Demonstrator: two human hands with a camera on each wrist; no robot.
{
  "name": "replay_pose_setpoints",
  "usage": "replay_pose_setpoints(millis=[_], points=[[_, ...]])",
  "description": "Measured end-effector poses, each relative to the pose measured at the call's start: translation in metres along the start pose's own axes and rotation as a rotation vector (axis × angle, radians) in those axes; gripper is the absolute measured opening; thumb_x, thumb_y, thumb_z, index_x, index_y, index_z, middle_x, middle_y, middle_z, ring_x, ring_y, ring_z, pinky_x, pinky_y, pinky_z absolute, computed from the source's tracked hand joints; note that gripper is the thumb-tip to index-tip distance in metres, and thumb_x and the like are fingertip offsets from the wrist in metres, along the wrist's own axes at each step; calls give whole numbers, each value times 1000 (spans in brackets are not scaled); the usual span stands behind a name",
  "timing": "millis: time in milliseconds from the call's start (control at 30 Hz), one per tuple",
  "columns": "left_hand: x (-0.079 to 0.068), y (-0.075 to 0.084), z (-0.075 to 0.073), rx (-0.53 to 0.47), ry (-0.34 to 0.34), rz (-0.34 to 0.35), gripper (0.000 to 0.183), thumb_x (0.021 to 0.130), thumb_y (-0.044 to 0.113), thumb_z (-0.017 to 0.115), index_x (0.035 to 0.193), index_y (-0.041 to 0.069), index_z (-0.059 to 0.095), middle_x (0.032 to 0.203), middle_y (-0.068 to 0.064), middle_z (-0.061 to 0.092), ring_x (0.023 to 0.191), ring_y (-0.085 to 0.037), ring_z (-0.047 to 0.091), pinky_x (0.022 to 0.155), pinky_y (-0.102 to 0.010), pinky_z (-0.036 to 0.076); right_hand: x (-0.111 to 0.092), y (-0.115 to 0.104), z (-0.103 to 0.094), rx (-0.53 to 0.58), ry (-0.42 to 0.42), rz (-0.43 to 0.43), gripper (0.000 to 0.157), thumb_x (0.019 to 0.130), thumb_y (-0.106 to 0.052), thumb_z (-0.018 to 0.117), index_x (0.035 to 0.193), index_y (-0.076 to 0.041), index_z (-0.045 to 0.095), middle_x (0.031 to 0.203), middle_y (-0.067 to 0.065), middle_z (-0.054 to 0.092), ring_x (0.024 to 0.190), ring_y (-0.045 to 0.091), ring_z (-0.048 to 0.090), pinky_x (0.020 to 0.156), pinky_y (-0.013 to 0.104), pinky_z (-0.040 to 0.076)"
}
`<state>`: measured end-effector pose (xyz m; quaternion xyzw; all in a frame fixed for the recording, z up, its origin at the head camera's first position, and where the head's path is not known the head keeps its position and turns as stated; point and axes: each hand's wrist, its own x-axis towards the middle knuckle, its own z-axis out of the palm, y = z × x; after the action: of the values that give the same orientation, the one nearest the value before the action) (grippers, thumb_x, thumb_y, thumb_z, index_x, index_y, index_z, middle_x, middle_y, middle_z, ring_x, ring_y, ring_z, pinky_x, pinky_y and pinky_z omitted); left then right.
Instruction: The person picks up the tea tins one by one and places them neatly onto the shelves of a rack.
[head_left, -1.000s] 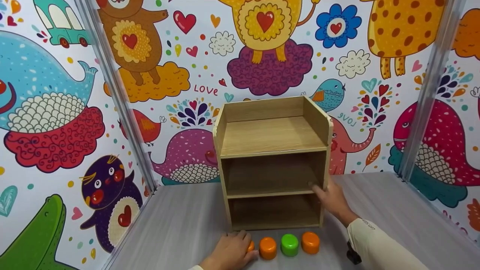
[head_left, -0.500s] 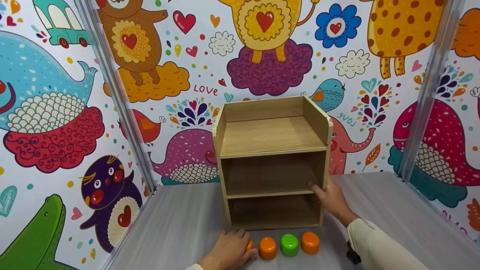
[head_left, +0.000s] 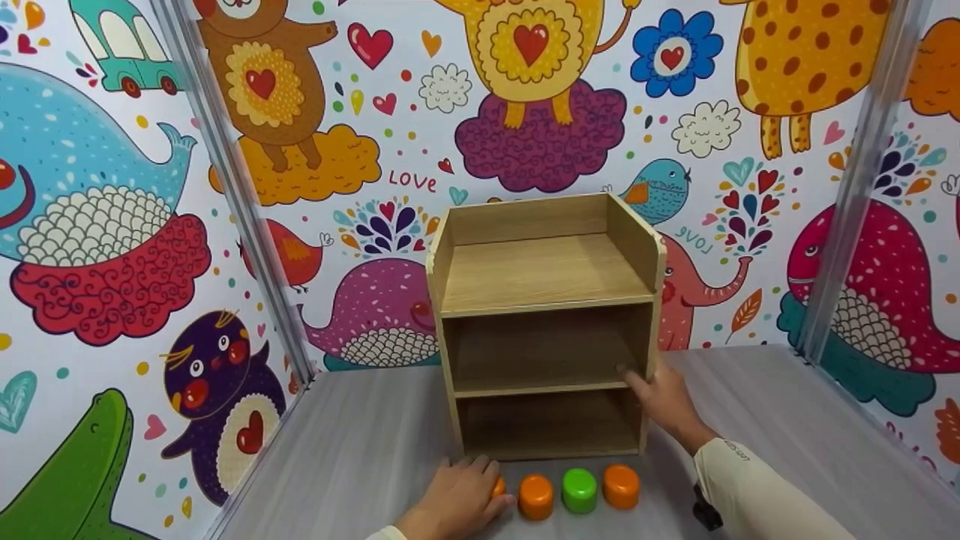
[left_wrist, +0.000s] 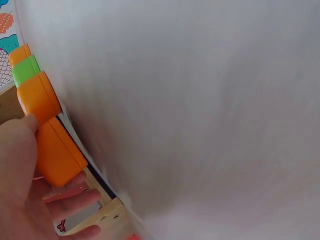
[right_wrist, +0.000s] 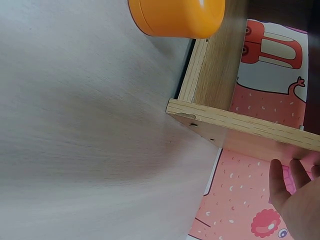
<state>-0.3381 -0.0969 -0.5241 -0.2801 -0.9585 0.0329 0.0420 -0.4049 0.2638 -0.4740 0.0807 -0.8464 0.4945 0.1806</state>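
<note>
A three-level wooden shelf unit (head_left: 551, 274) stands upright on the table. My right hand (head_left: 667, 397) grips its right side panel, the thumb inside the edge and the fingers along the outer face, as the right wrist view also shows. In front of the shelf, my left hand (head_left: 461, 495) holds a short orange plastic cylinder (left_wrist: 59, 152) between thumb and fingers; in the head view the hand mostly covers it. To its right stand another orange cylinder (head_left: 535, 496), a green cylinder (head_left: 579, 490) and a further orange cylinder (head_left: 621, 486), in one row.
The grey table (head_left: 360, 450) extends to both sides of the shelf. Behind and beside it rise white panels printed with cartoon animals, joined by metal corner posts (head_left: 240, 187). A dark object (head_left: 706, 510) sits at the right sleeve's underside.
</note>
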Motion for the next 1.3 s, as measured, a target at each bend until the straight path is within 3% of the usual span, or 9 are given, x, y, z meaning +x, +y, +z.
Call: replay_pose_setpoints(millis=[167, 400, 700, 900, 1133, 1300], points=[[1, -1, -1, -15, -17, -14, 59, 99, 71, 41, 120, 20, 64, 105, 2, 65, 85, -19, 59, 75, -51, 48, 0, 0, 1, 7, -6, 0, 81, 99, -44, 65, 161, -17, 20, 154, 19, 47, 134, 43, 54, 109, 62, 41], [-2, 0, -2, 22, 44, 24, 58, 101, 69, 39, 122, 20, 63, 114, 1, 68, 98, -23, 65, 78, -55, 49, 0, -1, 1, -38, 10, 30, 78, 99, -47, 63, 161, -18, 23, 151, 18, 52, 130, 41, 58, 106, 62, 46], [-1, 2, -11, 7, 19, -6, 58, 100, 68, 41, 125, 21, 63, 112, 0, 67, 99, -23, 64, 83, -55, 49, 0, 0, 1, -17, 6, 22, 78, 100, -43, 64, 161, -17, 24, 151, 19, 51, 131, 42, 57, 108, 62, 43], [-1, 1, -14, 18, 38, 2, 56, 100, 67, 43, 123, 21, 63, 109, 1, 67, 96, -23, 64, 83, -55, 50, 0, 0, 0, -9, -5, 34, 81, 100, -45, 64, 162, -18, 19, 154, 19, 47, 133, 43, 55, 109, 63, 42], [0, 1, -17, 4, 4, 0, 59, 100, 70, 39, 122, 21, 64, 107, 1, 66, 92, -23, 62, 85, -55, 50, 0, 1, 1, 10, -13, 29, 81, 100, -43, 64, 162, -18, 19, 155, 19, 47, 134, 43, 54, 108, 63, 42], [-1, 1, -20, 44, 57, 29, 58, 100, 70, 38, 117, 21, 64, 101, 2, 65, 86, -21, 61, 76, -49, 49, 0, -1, 2, 5, -2, 24, 79, 99, -45, 64, 161, -18, 21, 151, 19, 52, 127, 42, 60, 101, 60, 50]])
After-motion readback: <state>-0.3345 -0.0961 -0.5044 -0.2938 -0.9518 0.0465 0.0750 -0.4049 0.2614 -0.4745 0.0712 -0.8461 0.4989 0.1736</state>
